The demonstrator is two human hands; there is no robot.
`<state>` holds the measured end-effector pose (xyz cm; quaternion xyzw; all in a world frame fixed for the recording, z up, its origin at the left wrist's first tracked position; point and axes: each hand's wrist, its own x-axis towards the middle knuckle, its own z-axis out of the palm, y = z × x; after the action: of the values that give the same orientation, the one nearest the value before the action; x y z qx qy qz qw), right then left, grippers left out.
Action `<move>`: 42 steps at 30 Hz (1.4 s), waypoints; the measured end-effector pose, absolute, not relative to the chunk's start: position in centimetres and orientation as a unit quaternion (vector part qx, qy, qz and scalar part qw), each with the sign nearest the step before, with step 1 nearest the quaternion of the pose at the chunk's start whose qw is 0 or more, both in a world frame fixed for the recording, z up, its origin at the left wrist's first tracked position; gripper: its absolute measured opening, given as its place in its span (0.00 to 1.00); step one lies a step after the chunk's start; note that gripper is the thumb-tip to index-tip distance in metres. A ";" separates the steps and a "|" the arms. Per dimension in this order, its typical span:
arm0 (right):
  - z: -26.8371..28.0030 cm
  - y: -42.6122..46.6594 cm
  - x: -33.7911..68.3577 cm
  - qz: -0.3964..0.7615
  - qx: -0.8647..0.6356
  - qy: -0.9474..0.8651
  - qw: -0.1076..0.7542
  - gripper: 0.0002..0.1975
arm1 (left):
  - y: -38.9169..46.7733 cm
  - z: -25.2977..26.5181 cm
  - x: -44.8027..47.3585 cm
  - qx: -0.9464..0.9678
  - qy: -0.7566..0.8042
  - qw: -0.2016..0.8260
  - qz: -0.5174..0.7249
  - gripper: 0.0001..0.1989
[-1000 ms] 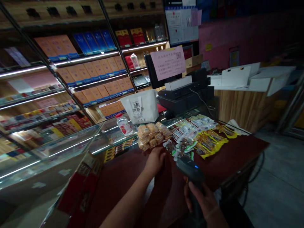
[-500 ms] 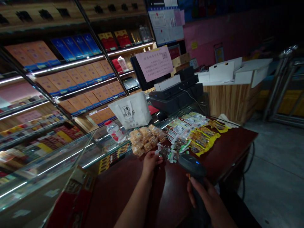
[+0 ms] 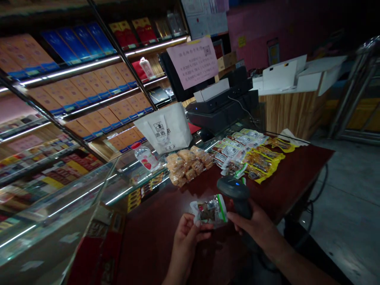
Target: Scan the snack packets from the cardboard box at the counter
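My left hand (image 3: 190, 233) pinches the near-left end of a small clear snack packet (image 3: 209, 211) with a green strip and dark contents, held just above the dark red counter (image 3: 154, 229). My right hand (image 3: 252, 221) is wrapped round the handle of a black barcode scanner (image 3: 234, 190), which has a small blue light lit on top. The right thumb is close to the packet's green edge; whether it touches I cannot tell. Beyond the scanner lie another clear packet (image 3: 234, 168), a pile of wrapped tan snacks (image 3: 188, 164) and yellow snack packs (image 3: 263, 162).
White-labelled packs (image 3: 231, 146) lie in rows at the back. A white paper bag (image 3: 166, 130) and a red-capped plastic bottle (image 3: 145, 157) stand on the glass case to the left. Behind are a cash register (image 3: 222, 111) and a monitor with a pink notice (image 3: 194, 63).
My left hand has taken a clear packet from beside the tan pile and drawn it nearer. The scanner in my right hand has shifted slightly left and up, its head beyond the packet.
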<state>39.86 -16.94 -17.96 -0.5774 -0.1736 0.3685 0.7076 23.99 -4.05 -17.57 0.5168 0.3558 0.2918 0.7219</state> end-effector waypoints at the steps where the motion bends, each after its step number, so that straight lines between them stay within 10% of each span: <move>1: -17.8 -16.7 39.6 0.366 -0.588 -0.178 0.699 0.17 | -4.0 -17.6 24.0 0.518 0.350 0.724 0.290 0.24; 42: -17.4 -18.5 35.7 0.421 -0.598 -0.282 0.620 0.15 | -1.7 -17.9 22.7 0.564 0.402 0.570 0.442 0.19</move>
<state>35.72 -18.45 -17.43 -0.5984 -0.2822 0.4211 0.6204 22.67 -1.67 -17.86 0.5640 0.4020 0.4418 0.5703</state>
